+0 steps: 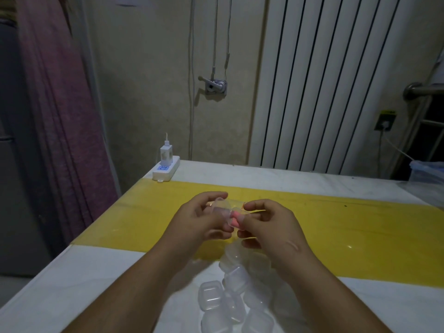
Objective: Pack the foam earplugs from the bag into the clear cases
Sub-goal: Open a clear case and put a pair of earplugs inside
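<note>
Much of the small clear case [224,206] held up between the two hands is hard to read: it is transparent, slightly blurred, and mostly covered by fingers, so only a pale rim and what looks like a raised lid on the far side show. The left hand [201,219] has its fingers and thumb curled round the case from the left. The right hand [269,227] meets it from the right with curled fingers, its fingertips pinching a pink earplug [235,218] that sits at the mouth of the case, between the two thumbs. How far in the earplug is cannot be told. Both hands hover above the yellow band [336,224] that crosses the white table [72,284]. Nearer the person, a pile of clear cases [216,296] lies on the white part, partly hidden under the wrists, blurred, and cut off by the lower edge; whether any of them holds something cannot be made out. At the right edge a clear plastic tub [427,173] is cut off by the frame, its contents not readable. At the table's far left corner a white power strip [168,169] carries a plugged-in charger [166,153].
</note>
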Tool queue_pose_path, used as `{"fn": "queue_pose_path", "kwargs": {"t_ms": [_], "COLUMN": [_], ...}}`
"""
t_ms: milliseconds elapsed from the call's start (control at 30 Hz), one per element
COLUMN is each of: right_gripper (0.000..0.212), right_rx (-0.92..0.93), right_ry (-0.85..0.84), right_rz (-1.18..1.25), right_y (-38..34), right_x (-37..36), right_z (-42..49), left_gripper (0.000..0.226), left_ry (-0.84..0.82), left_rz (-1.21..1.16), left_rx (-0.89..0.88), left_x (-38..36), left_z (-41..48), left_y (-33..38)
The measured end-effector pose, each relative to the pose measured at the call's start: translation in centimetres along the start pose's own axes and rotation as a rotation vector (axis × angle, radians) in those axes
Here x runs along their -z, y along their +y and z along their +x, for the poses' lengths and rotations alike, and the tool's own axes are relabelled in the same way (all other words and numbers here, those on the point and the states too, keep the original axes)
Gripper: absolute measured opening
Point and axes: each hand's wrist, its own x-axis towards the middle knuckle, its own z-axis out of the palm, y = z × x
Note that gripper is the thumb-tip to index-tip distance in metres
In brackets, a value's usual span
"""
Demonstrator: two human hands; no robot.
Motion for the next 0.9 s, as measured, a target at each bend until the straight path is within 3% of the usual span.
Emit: {"fn": "queue_pose_path", "kwargs": {"t_ms": [67,133,367,467,733,900], "right_gripper": [0.021,0.020,0.014,0.028,0.012,0.011], "right_rx": [0.010,-0.001,-0.097,-0.120,0.061,0.113], "right_ry": [0.024,0.042,-0.049,-0.099,-0.008,0.040], "right_rz": [0.024,0.037,0.202,0.329,-0.033,-0.050], "right_y": [0.0,0.0,-0.2,-0.4,0.3,-0.1], "right_x": [0.0,0.0,-0.2,-0.3,-0.3,0.0], "right_z": [0.0,0.1,0.0,0.0,0.2,0.1], "left_gripper": [0.028,0.033,0.033,0.045,0.037,0.024], "left_ry": [-0.052,-0.099,-0.114,-0.077,-0.036,-0.024], "left_rz": [-0.215,-0.276,-0.140,-0.115,-0.059,-0.072], "left_rx": [0.053,0.056,0.022,-0.002,-0.045,-0.053], "left_x": [0.1,0.2,0.0,0.0,0.2,0.4], "left_z": [0.1,0.0,0.0,0.1,0.2,0.3], "left_y": [0.2,0.1,-0.4,-0.5,-0.7,-0.5]}}
